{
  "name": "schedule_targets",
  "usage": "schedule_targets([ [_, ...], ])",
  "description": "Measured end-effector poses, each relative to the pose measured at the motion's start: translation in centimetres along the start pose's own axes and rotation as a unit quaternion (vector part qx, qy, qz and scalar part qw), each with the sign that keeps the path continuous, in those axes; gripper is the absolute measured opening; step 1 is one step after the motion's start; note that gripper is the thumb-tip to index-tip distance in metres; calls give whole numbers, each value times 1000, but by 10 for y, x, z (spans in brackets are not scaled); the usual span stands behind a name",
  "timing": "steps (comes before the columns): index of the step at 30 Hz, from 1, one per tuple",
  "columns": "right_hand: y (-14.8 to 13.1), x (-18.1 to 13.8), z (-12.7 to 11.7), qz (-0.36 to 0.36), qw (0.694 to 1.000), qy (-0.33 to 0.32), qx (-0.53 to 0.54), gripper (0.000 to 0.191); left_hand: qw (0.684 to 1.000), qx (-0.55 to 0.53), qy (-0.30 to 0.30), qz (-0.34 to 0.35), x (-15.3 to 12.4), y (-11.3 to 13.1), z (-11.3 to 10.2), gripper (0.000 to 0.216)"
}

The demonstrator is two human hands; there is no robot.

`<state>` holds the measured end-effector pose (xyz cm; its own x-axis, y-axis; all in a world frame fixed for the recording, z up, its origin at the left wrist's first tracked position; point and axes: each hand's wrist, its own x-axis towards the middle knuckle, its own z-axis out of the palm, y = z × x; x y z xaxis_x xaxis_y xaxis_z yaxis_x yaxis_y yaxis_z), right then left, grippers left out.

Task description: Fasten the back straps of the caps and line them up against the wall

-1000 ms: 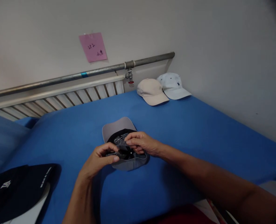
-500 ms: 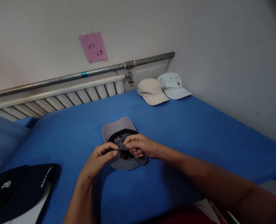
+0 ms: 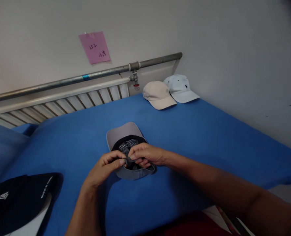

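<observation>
A grey cap (image 3: 122, 132) lies upside down on the blue bed sheet (image 3: 189, 131), its brim pointing away from me and its dark lining showing. My left hand (image 3: 106, 167) and my right hand (image 3: 145, 154) meet over the cap's rear opening. Both pinch the cap's back strap (image 3: 128, 160) between thumb and fingers, the fingertips almost touching each other. The strap's ends are mostly hidden under my fingers.
A beige cap (image 3: 158, 95) and a pale blue cap (image 3: 181, 88) sit at the far corner by the wall. A black cap (image 3: 14, 200) lies at the near left. A radiator (image 3: 61, 103) and metal pipe (image 3: 86, 77) run along the back wall under a pink note (image 3: 94, 47).
My two hands have drawn closer together on the cap's back strap, the right hand sliding slightly towards me. The cap stays in place. The view has shifted a little.
</observation>
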<state>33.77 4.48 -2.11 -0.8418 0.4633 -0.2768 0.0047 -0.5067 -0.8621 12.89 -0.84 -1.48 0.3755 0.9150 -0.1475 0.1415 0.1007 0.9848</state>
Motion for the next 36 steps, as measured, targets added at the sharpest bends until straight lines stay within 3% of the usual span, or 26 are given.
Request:
schedule_targets([
  [10, 0, -2, -2, 2, 993, 5, -116, 8, 999, 34, -18, -34, 1, 4, 3, 20],
  [17, 2, -3, -2, -32, 991, 4, -130, 8, 998, 26, -21, -54, 3, 1, 2, 20],
  [21, 1, -4, -1, -57, 983, 35, -174, 8, 999, 24, -3, -46, 5, -2, 1, 22],
  [25, 1, -2, -2, -80, 984, 68, -146, 9, 999, 22, 12, -37, 6, -4, 2, 24],
  [36, 1, -3, -3, -100, 985, 58, -126, 17, 999, -5, 34, -26, 6, -2, 4, 20],
])
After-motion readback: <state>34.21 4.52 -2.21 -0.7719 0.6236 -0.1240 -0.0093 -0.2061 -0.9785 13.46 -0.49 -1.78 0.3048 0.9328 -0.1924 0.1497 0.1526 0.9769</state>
